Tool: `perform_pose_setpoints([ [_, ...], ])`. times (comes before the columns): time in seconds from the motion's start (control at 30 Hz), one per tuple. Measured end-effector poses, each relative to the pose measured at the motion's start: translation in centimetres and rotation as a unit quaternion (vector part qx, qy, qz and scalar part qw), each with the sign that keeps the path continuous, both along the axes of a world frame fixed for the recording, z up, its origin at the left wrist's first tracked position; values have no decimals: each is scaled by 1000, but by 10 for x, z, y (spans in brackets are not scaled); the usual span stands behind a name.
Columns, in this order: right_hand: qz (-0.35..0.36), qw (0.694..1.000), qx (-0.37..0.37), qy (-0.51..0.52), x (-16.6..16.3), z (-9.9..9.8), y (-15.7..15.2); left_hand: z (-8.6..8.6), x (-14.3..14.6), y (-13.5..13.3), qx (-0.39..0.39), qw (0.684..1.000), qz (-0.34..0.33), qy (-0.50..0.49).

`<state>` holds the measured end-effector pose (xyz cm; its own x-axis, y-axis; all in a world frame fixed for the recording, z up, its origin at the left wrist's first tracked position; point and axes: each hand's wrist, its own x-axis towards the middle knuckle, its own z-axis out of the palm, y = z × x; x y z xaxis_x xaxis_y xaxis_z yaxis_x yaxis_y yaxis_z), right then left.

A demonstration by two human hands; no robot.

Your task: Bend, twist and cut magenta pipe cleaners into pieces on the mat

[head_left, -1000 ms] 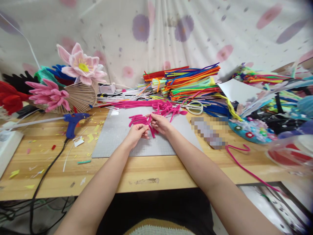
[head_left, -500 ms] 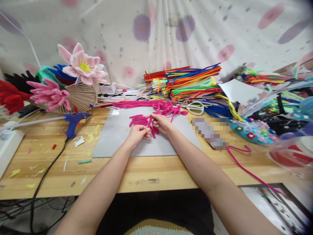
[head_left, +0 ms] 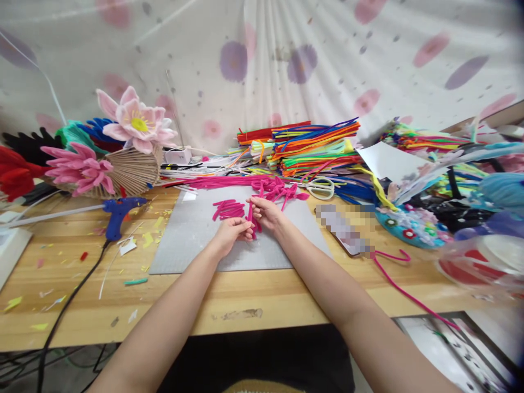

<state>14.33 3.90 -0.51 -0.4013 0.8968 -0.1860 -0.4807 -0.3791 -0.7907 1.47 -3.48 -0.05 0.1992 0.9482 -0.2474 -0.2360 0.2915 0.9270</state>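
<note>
Between my two hands is a short magenta pipe cleaner (head_left: 250, 212), held over the grey cutting mat (head_left: 180, 245). My left hand (head_left: 234, 234) pinches its lower end, and my right hand (head_left: 264, 213) pinches the upper end. Several cut magenta pipe cleaner pieces (head_left: 228, 209) lie in a loose pile just left of the fingers. Other magenta pieces lie under and behind my hands, partly hidden. Bent magenta pipe cleaner shapes (head_left: 278, 189) rest at the mat's back edge, beyond my right hand.
A blue glue gun (head_left: 118, 215) with its black cord lies at left, near fuzzy flowers (head_left: 139, 123). Scissors (head_left: 321, 188) and bundles of coloured pipe cleaners (head_left: 315, 144) are at the back. To the right are a blurred-out phone (head_left: 341, 229) and a plastic tub (head_left: 483, 262).
The whole view has shifted slightly, so the scene sits lower and a little further left. Both hands keep their pinch on the magenta pipe cleaner, nearly unmoved over the mat.
</note>
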Motion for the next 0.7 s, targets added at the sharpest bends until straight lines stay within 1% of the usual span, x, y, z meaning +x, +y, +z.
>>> perform_pose_setpoints([
  [0.3,-27,999,47,-3,-3,2,-4,5,7,-4,0,1000,25,12],
  [0.43,-70,996,41,-23,-5,3,-6,5,9,-4,4,999,24,25],
  [0.53,-96,994,44,-41,-9,4,-10,1,14,-5,14,998,25,51],
  [0.63,-99,992,50,-58,-10,6,-12,-3,18,-4,28,996,16,84],
  [0.7,-101,992,48,-63,-8,7,-11,-2,14,-1,64,989,11,136],
])
